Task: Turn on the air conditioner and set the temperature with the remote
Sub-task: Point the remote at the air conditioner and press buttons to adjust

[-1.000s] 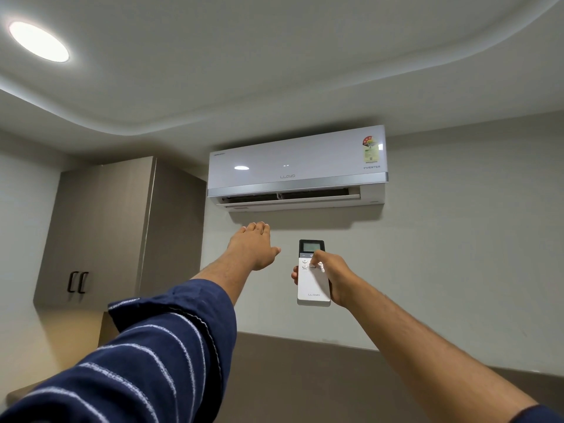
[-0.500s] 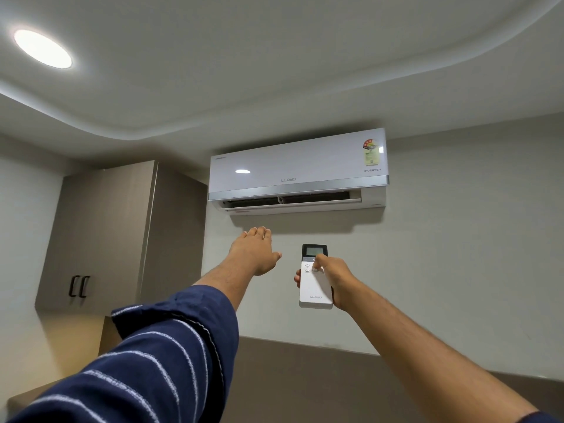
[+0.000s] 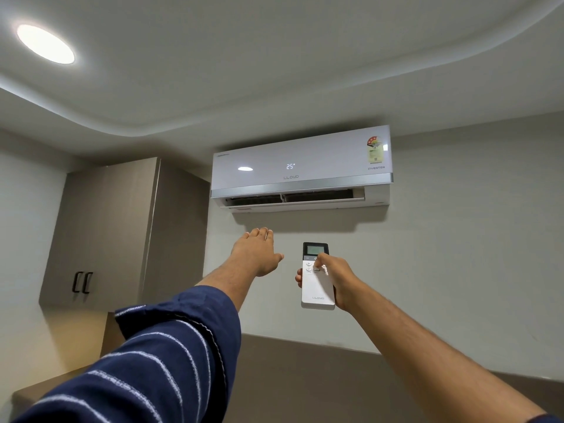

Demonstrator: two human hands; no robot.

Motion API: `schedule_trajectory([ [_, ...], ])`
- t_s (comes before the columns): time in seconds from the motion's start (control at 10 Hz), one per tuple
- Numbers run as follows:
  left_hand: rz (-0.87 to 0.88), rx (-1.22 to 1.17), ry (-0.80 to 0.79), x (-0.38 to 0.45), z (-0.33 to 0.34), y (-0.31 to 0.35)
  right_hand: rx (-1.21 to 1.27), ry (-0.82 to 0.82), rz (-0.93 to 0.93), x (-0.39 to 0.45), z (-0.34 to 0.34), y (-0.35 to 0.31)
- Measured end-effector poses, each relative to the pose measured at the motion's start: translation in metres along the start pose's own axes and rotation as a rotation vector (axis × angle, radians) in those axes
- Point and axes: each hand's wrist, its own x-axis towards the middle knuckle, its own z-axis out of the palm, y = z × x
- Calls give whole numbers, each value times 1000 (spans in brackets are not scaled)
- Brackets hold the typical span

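A white wall-mounted air conditioner (image 3: 300, 169) hangs high on the wall, its front panel showing "25" and its lower flap standing slightly open. Below it, my right hand (image 3: 337, 277) holds a white remote (image 3: 317, 286) upright, pointed at the unit, thumb resting on the buttons under its small dark-framed screen. My left hand (image 3: 258, 251) is stretched up flat, palm away from me, fingers together, just beneath the left part of the unit and holding nothing. The left arm wears a navy sleeve with thin white stripes.
A brown wall cabinet (image 3: 103, 230) with two dark handles hangs to the left. A round ceiling light (image 3: 45, 44) glows at the upper left. A brown panel (image 3: 305, 377) covers the lower wall.
The number 25 has lit up on the unit's front panel, which was blank before. Both hands stay in nearly the same raised places.
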Motion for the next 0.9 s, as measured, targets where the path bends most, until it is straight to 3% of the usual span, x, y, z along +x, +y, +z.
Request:
schedule_trajectory([
  [0.9,26,-7,-8,-11,-1,4,-53,38,7,1,-1,5],
])
